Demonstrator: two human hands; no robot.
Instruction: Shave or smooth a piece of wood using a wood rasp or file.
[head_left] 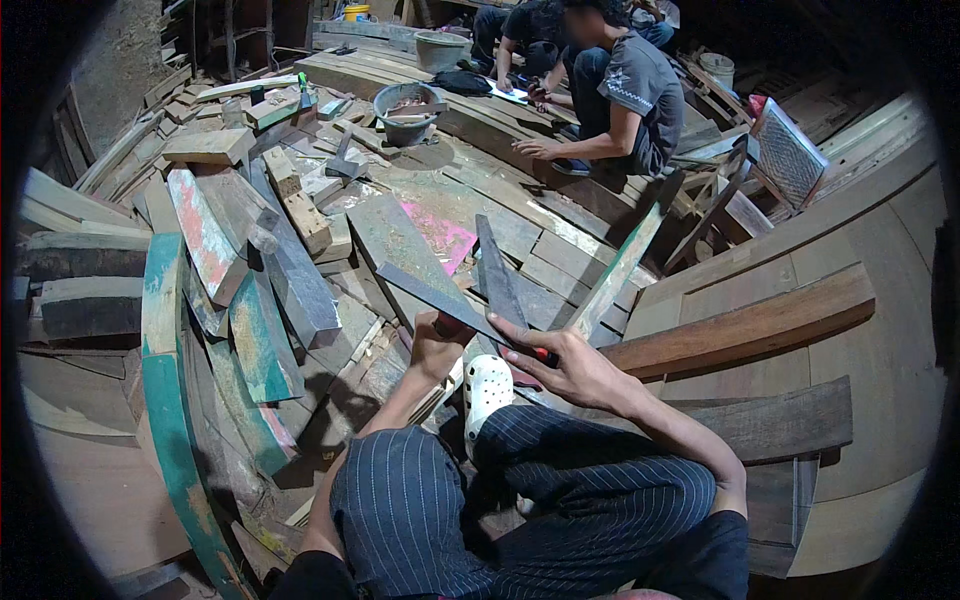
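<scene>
A long, narrow dark metal blade (pixel 425 292) lies slantwise across my two hands; whether it is a saw or a file I cannot tell. My left hand (pixel 436 348) is closed beneath it, with a bit of red showing at the fingers. What the left hand grips is mostly hidden. My right hand (pixel 575 368) holds the blade's near right end, fingers stretched along it, and a red-and-black handle part (pixel 546 356) shows by the palm. Just beyond, a second dark tapered blade (pixel 497 272) points away from me. A white clog (pixel 488 395) is on my foot below the hands.
Painted wood offcuts (pixel 205 230) pile up at left, beside a curved green-painted beam (pixel 172 400). Brown curved timber (pixel 745 322) lies at right. Farther off are a grey bucket (pixel 408 112), a pink sheet (pixel 440 236) and a crouching person (pixel 640 105) in grey, with another person behind.
</scene>
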